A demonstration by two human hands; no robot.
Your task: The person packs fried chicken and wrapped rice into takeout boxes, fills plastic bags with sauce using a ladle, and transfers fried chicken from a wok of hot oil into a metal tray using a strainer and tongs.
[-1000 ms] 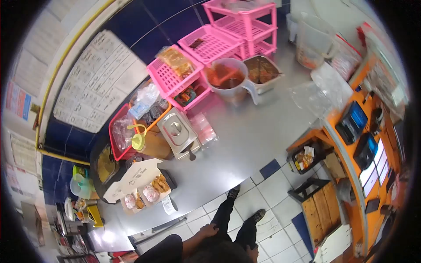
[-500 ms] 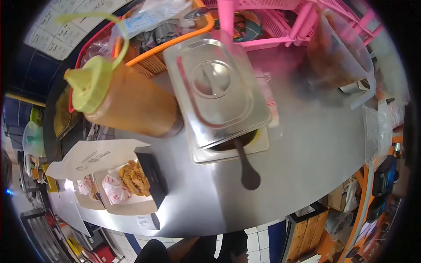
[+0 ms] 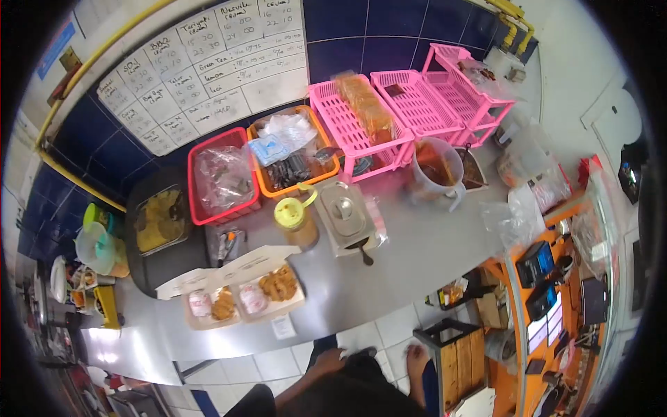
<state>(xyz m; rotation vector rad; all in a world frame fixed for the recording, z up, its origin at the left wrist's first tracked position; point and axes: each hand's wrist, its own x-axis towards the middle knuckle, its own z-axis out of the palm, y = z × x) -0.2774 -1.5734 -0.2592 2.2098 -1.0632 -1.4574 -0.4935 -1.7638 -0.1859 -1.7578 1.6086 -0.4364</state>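
My left hand [image 3: 329, 362] is low in front of my dark clothing, below the counter edge; its fingers are small and blurred, with no object visible in them. My right hand [image 3: 417, 357] hangs lower right over the floor, its finger shape unclear. On the steel counter [image 3: 410, 267], nearest my left hand, lie a paper slip [image 3: 283, 326] and open boxes [image 3: 271, 313] with fried chicken [image 3: 279, 283] and wrapped portions [image 3: 253, 297]. Behind them stand a yellow-capped sauce bottle [image 3: 297, 226] and a lidded steel container [image 3: 344, 214] with a dark handle sticking out.
Along the wall are a red basket [image 3: 196, 208], an orange basket [image 3: 326, 142], pink racks [image 3: 424, 111] and a jug of red sauce [image 3: 438, 170]. A black tray [image 3: 149, 267] stands left. An orange desk [image 3: 517, 333] with screens and a wooden stool [image 3: 458, 361] are right.
The view has swung back from close over the bottle and steel container, so the whole counter and wall chart show again. Both hands are back in view; the counter items appear unmoved.
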